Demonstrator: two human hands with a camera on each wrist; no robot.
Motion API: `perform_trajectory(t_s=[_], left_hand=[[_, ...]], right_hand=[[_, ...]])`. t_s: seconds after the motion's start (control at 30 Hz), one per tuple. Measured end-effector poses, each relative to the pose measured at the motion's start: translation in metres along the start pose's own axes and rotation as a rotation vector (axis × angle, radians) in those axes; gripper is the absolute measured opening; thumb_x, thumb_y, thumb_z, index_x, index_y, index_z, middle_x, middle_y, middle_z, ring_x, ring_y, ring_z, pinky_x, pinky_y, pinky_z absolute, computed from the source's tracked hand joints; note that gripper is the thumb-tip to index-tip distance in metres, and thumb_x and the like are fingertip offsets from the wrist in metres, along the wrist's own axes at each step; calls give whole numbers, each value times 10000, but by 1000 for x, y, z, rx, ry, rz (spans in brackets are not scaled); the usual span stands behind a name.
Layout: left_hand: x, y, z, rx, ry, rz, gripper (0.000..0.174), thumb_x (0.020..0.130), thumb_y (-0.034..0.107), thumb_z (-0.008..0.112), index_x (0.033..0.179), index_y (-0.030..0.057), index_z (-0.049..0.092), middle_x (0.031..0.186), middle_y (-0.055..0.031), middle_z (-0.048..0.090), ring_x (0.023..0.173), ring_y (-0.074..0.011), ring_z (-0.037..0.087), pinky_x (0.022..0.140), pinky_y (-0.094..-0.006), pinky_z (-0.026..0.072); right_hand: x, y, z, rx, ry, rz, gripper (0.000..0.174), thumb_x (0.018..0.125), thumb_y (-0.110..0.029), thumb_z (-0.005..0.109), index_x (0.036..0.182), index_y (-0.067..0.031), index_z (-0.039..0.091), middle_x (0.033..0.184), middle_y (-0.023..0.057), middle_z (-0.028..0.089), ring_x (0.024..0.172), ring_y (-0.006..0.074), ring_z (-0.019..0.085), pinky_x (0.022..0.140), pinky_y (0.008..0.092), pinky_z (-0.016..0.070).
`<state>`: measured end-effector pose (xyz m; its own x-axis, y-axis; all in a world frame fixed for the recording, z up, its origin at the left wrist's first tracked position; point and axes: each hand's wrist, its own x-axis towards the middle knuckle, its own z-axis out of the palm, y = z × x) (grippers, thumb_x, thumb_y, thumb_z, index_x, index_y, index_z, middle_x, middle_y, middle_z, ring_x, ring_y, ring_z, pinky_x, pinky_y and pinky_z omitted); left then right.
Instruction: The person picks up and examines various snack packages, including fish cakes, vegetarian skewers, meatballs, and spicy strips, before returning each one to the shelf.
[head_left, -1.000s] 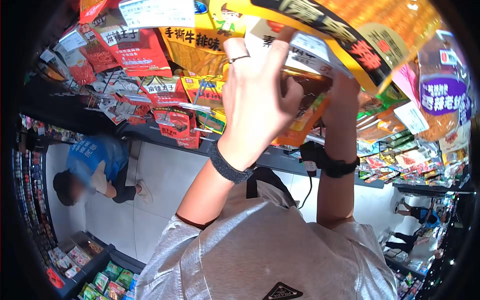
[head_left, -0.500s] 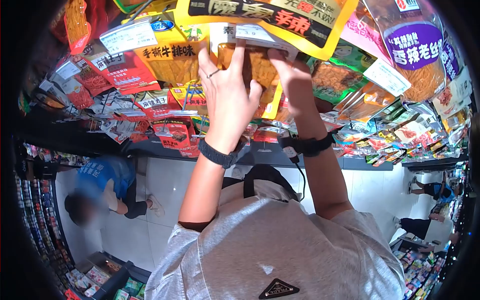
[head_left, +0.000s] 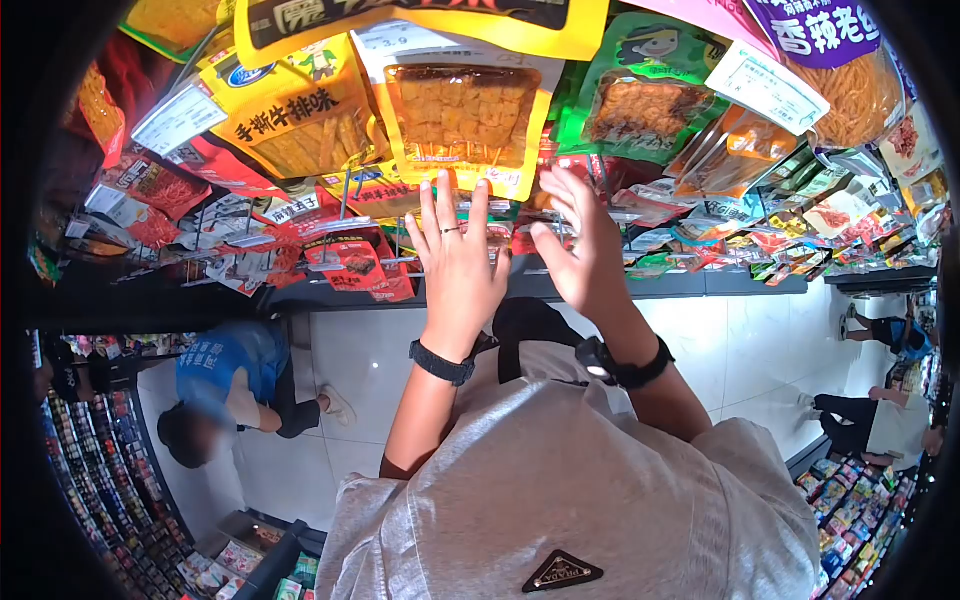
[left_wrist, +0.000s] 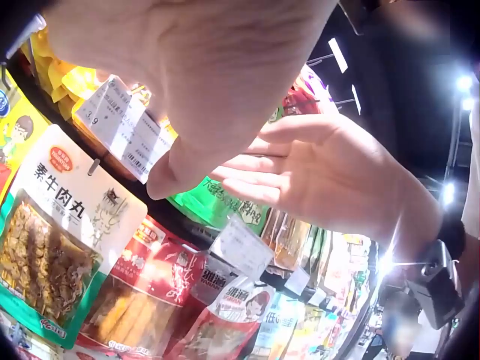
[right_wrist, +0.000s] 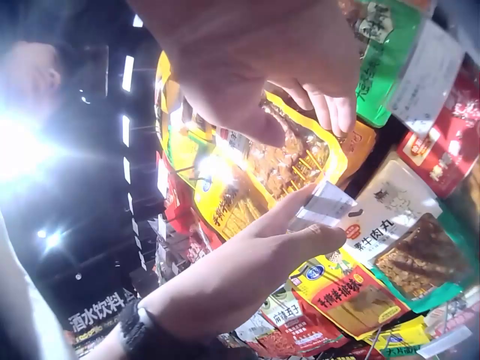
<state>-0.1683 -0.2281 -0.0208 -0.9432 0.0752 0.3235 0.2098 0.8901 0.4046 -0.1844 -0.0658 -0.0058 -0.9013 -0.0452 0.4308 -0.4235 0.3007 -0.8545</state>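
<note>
Your left hand (head_left: 460, 262) is raised with its fingers straight and spread, the fingertips at the lower edge of the yellow packet of brown cubes (head_left: 462, 112) that hangs on the rack; you cannot tell whether they touch it. Your right hand (head_left: 585, 245) is just beside it, below that packet's right corner, fingers also spread and gripping nothing. A green packet (head_left: 640, 110) hangs just right of the yellow packet, and an orange packet (head_left: 300, 115) just left.
</note>
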Motion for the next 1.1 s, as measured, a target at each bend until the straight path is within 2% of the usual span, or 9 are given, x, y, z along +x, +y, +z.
perform_trajectory(t_s=[0.3, 0.57, 0.63, 0.77, 0.83, 0.87, 0.9, 1.0, 1.1], left_hand=[[-3, 9, 14, 62, 18, -22, 948, 771, 134, 789, 1574, 86, 288, 1650, -187, 208, 1538, -431, 119, 1189, -661, 140], [-5, 17, 24, 146, 56, -27, 907, 772, 118, 741, 1552, 2, 293, 1656, -187, 209, 1546, -402, 137, 1203, -644, 129], [-6, 19, 25, 184, 51, -37, 819, 839, 152, 705, 1543, 6, 314, 1649, -180, 240, 1543, -392, 162, 1196, -639, 151], [-8, 16, 31, 230, 77, -5, 866, 773, 100, 660, 1559, 21, 304, 1643, -185, 251, 1545, -385, 172, 1195, -635, 167], [-8, 18, 29, 226, 53, -13, 754, 822, 73, 601, 1529, 0, 352, 1649, -191, 244, 1546, -380, 173, 1196, -636, 159], [-8, 17, 32, 254, 65, -13, 742, 826, 66, 593, 1527, 0, 357, 1648, -192, 249, 1545, -381, 176, 1196, -635, 161], [-8, 16, 35, 283, 78, -13, 730, 831, 58, 584, 1524, 0, 362, 1646, -193, 253, 1544, -382, 179, 1195, -635, 162], [-7, 22, 40, 281, 92, -33, 710, 838, 47, 568, 1518, 0, 371, 1639, -201, 265, 1539, -396, 185, 1194, -633, 168], [-10, 24, 40, 301, 108, -61, 701, 843, 46, 560, 1516, -3, 371, 1634, -208, 269, 1535, -407, 187, 1194, -631, 173]], right_hand=[[-65, 16, -61, 95, -81, 448, 263, 947, 58, 561, 1202, 62, 624, 1161, 160, 702, 1105, 216, 689, 992, 321, 520], [-99, 27, -104, 325, -72, 693, 188, 985, 6, 530, 1123, 74, 640, 1081, 194, 708, 1031, 261, 713, 911, 349, 556], [-94, 16, -114, 325, -92, 692, 212, 1016, -51, 503, 1119, 73, 640, 1069, 206, 709, 1007, 270, 717, 904, 360, 554], [-94, 15, -135, 536, -54, 673, 422, 1085, -306, 438, 1039, 62, 640, 1023, 210, 706, 958, 313, 708, 902, 416, 534], [-95, 18, -145, 695, -115, 398, 574, 1089, -457, 374, 1002, 51, 625, 936, 212, 689, 892, 339, 682, 892, 472, 518], [-93, 12, -146, 701, -109, 285, 815, 1058, -624, 190, 871, 34, 631, 850, 216, 662, 829, 359, 643, 851, 492, 501], [-90, 6, -155, 704, -106, 292, 815, 1058, -624, 190, 871, 34, 631, 850, 216, 662, 829, 359, 643, 851, 492, 501], [-85, -10, -179, 952, -246, 126, 1029, 975, -728, -41, 649, 8, 601, 806, 214, 654, 829, 371, 627, 812, 445, 475], [-88, 6, -187, 769, -236, 154, 1018, 989, -708, -38, 669, 10, 608, 813, 211, 658, 835, 369, 629, 830, 458, 479]])
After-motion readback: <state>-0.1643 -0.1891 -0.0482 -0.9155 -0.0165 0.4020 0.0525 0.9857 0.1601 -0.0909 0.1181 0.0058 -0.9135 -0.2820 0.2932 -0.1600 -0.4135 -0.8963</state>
